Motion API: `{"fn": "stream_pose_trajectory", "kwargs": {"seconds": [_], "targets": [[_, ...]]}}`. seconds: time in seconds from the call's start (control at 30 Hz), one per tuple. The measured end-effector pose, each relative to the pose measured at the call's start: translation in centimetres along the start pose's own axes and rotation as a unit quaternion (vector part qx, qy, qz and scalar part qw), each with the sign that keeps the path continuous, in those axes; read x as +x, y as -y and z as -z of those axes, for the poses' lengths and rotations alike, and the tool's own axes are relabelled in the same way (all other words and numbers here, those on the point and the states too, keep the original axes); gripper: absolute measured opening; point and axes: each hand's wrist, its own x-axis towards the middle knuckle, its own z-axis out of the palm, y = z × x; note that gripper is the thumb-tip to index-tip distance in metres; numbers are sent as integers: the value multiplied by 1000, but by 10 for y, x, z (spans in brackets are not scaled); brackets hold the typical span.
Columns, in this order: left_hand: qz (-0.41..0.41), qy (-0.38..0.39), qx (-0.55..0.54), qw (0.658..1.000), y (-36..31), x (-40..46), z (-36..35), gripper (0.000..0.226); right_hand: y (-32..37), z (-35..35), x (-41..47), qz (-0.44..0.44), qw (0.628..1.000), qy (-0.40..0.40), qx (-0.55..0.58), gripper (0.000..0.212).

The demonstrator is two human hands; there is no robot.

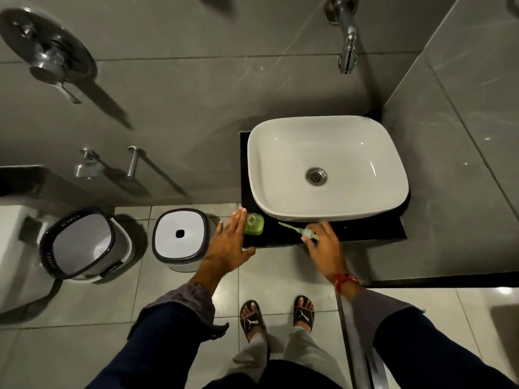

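A green soap bottle (254, 224) with its neck uncapped stands on the black counter (365, 230), at the front left corner below the white basin (327, 167). My left hand (230, 242) is beside it with fingers straight, fingertips next to the bottle's left side. My right hand (323, 245) pinches the white pump head (307, 233), whose green dip tube (289, 227) points left over the counter toward the bottle.
A chrome tap (346, 37) juts from the wall above the basin. On the tiled floor at left stand a white stool (181, 238) and a white bucket (81, 245). Shower fittings (47, 54) hang on the grey wall. My sandalled feet (276, 314) are below the counter.
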Motion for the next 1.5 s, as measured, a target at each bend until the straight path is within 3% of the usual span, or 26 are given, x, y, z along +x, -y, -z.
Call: {"fn": "stream_pose_trajectory", "kwargs": {"seconds": [0.2,0.4,0.6,0.97,1.27,1.4,1.5], "targets": [[13,-22,-6,1000,-5,-2,-2,100,49,26,10,82,990,-43,104,29],[13,-30,-11,999,-5,-2,-6,98,91,25,31,143,988,18,63,30],[17,-38,-28,999,-5,-2,-7,101,108,11,43,163,980,117,0,25],[20,-34,-20,999,-4,1,-11,92,134,-38,66,172,957,201,-123,30],[32,-27,20,999,-7,-2,-9,92,131,-57,63,124,959,157,-203,39],[35,-19,26,999,-9,-2,-6,91,132,-56,57,120,970,132,-166,45],[40,-19,13,999,-9,-2,-5,92,130,-55,55,121,971,147,-145,37]]}}
